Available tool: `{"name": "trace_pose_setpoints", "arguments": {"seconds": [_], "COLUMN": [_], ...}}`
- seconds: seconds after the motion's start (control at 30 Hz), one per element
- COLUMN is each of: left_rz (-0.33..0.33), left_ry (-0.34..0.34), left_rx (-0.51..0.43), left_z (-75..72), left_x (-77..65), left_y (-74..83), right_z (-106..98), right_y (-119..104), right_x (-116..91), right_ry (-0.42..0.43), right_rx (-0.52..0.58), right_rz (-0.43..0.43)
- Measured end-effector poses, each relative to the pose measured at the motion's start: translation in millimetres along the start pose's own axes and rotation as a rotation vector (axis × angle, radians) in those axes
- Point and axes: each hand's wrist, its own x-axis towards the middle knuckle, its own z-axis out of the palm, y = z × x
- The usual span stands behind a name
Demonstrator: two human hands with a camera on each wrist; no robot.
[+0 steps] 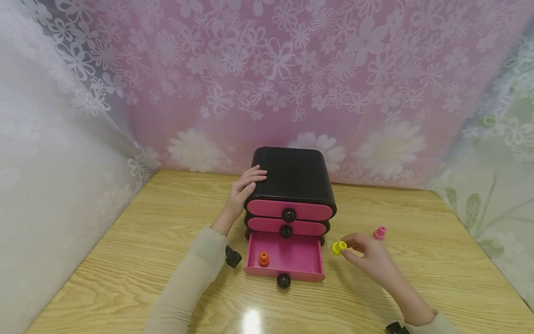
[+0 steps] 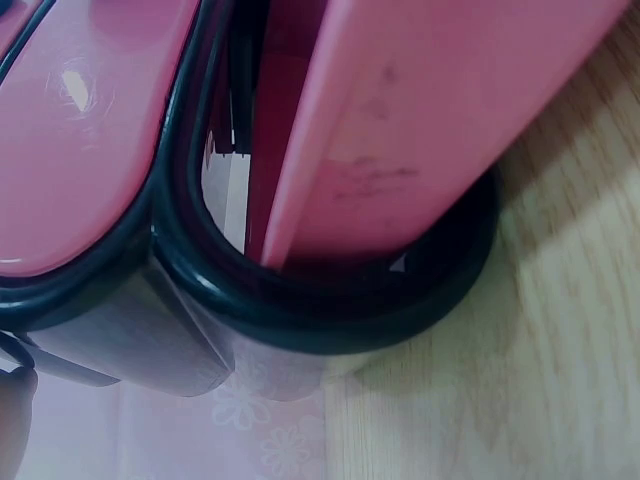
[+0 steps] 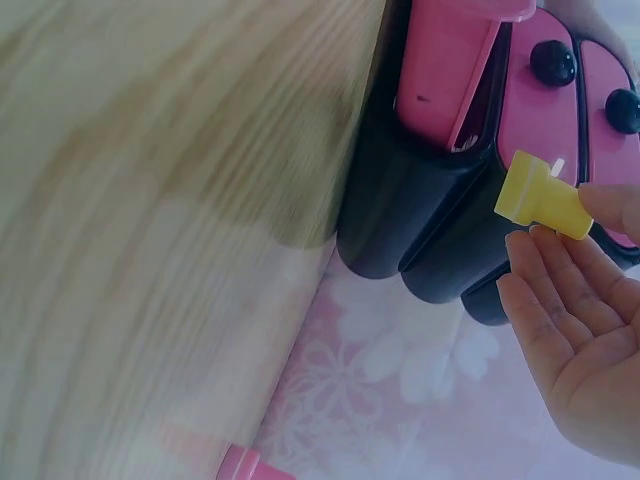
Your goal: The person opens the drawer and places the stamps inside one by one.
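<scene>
My left hand [image 1: 245, 186] rests on the upper left edge of a black cabinet [image 1: 292, 174] with pink drawers. Its fingers lie nearly straight over the top. The lowest drawer [image 1: 292, 253] is pulled out, and an orange toy stamp [image 1: 263, 259] stands inside at its left front. To the right of that drawer, my right hand [image 1: 369, 257] pinches a yellow toy stamp [image 1: 339, 247] between thumb and fingertips, above the table. The right wrist view shows the yellow stamp's [image 3: 540, 195] wide end pointing away from the fingers. A pink toy stamp [image 1: 379, 233] stands just beyond the right hand.
The two upper drawers [image 1: 288, 210] are closed, each with a round black knob. Everything stands on a wood-grain table [image 1: 192, 204]. A pink floral curtain [image 1: 271, 83] hangs behind, and pale floral curtains [image 1: 54, 162] hang at both sides.
</scene>
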Motion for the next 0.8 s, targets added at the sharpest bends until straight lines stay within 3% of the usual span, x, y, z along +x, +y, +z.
{"name": "trace_pose_setpoints", "arguments": {"seconds": [0.23, 0.5, 0.8], "left_rz": [-0.004, -0.023, -0.027], "left_ry": [-0.009, -0.005, -0.009], "left_rx": [-0.012, 0.005, 0.003], "left_z": [0.5, 0.4, 4.8], "left_x": [1.0, 0.4, 5.7], "left_y": [4.4, 1.6, 25.5], "right_z": [6.2, 11.7, 19.2], "right_y": [-5.0, -12.9, -25.9], "right_x": [2.3, 5.8, 12.1], "right_ry": [0.0, -0.054, -0.104], "right_rx": [-0.022, -0.01, 0.013], "right_rz": [-0.038, -0.011, -0.029]}}
